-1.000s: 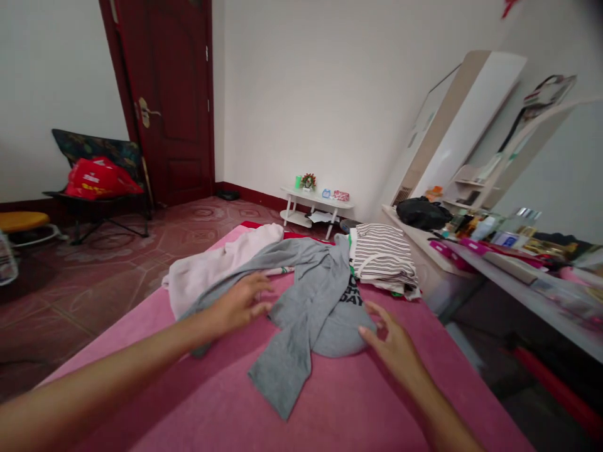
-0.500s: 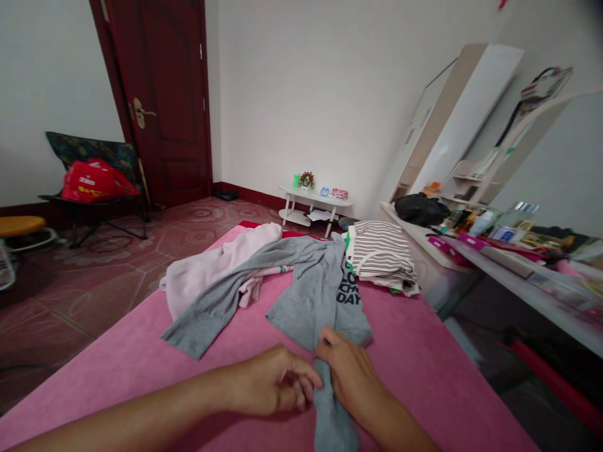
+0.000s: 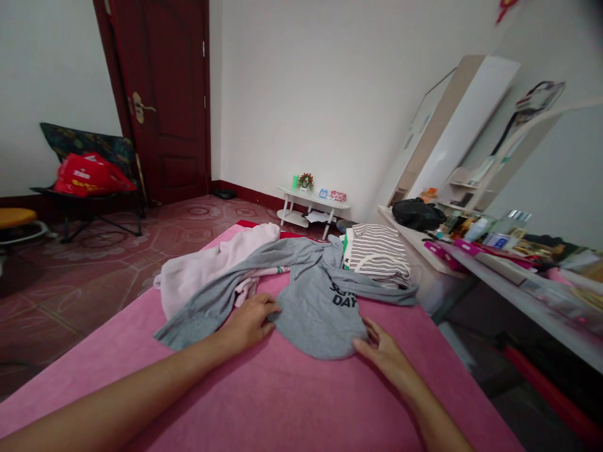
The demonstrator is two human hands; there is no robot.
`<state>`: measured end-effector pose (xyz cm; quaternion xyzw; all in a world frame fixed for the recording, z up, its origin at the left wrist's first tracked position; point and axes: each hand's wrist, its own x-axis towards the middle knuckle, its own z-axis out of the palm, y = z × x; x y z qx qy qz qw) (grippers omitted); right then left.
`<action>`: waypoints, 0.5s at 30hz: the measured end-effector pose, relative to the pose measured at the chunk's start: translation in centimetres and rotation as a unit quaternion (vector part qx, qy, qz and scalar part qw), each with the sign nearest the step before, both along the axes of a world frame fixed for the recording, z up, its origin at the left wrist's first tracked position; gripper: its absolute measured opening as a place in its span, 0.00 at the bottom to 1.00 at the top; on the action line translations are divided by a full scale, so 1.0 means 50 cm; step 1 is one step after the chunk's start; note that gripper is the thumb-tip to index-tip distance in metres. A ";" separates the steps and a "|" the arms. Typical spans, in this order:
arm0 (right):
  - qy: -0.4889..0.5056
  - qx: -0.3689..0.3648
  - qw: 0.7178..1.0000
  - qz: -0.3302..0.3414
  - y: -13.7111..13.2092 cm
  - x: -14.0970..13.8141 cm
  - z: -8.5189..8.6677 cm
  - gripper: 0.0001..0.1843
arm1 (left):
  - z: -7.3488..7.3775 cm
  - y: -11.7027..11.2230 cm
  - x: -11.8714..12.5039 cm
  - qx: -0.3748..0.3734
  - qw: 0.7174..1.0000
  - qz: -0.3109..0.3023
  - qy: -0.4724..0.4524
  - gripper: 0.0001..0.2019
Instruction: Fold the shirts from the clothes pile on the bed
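Observation:
A grey long-sleeved shirt [image 3: 311,320] with black lettering lies spread on the pink bed cover [image 3: 282,408]. My left hand [image 3: 254,321] is closed on the left corner of its hem. At the hem's right corner, my right hand [image 3: 382,348] pinches the cloth between thumb and fingers. One sleeve stretches to the left over a pale pink garment [image 3: 211,267]; the other reaches right, passing in front of a folded pile of striped clothes [image 3: 379,251].
A dressing table [image 3: 499,273] with bottles and a black bag [image 3: 418,214] runs along the right. Beyond the bed stands a low white table [image 3: 313,198]. A red bag [image 3: 92,174] sits on a folding chair at the left, near a dark red door [image 3: 164,94].
The sleeve that lay toward me along the shirt now extends to the right. My hands have moved apart and forward, from that sleeve to the two hem corners.

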<state>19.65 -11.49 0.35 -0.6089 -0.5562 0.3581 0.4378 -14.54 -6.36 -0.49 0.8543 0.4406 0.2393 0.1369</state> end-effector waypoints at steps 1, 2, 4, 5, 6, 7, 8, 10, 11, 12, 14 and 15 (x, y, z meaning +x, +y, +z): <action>-0.022 0.018 1.000 0.011 -0.003 -0.015 -0.013 0.38 | -0.001 0.005 0.005 0.003 1.000 -0.003 -0.004 0.18; -0.042 0.038 0.998 0.013 -0.005 -0.028 -0.022 0.35 | -0.001 0.009 0.010 0.005 1.000 -0.004 -0.013 0.15; -0.060 0.048 0.997 0.016 -0.005 -0.043 -0.025 0.27 | 0.003 0.017 0.014 0.000 0.999 -0.014 -0.049 0.10; -0.055 0.044 0.997 0.020 -0.004 -0.045 -0.020 0.24 | 0.009 0.021 0.014 -0.007 0.997 -0.026 -0.075 0.08; -0.045 0.039 0.998 0.020 -0.005 -0.046 -0.010 0.23 | 0.018 0.023 0.012 -0.016 0.993 -0.042 -0.107 0.07; -0.035 0.038 0.999 0.012 -0.009 -0.046 0.005 0.23 | 0.033 0.023 0.009 -0.025 0.988 -0.060 -0.143 0.08; -0.028 0.039 0.999 -0.002 -0.017 -0.047 0.024 0.23 | 0.053 0.019 0.003 -0.033 0.980 -0.076 -0.181 0.09; -0.026 0.042 0.998 -0.024 -0.047 -0.052 0.075 0.23 | 0.111 0.001 -0.014 -0.050 0.964 -0.095 -0.243 0.11; -0.031 0.040 0.998 -0.028 -0.069 -0.057 0.105 0.23 | 0.146 -0.015 -0.025 -0.058 0.958 -0.103 -0.261 0.11; -0.036 0.034 0.998 -0.027 -0.096 -0.062 0.136 0.23 | 0.185 -0.035 -0.037 -0.068 0.955 -0.111 -0.265 0.12; -0.043 0.010 0.999 -0.006 -0.159 -0.067 0.196 0.22 | 0.262 -0.084 -0.066 -0.078 0.953 -0.141 -0.257 0.12; -0.041 -0.013 0.999 0.019 -0.192 -0.065 0.220 0.21 | 0.297 -0.112 -0.080 -0.086 0.952 -0.158 -0.246 0.11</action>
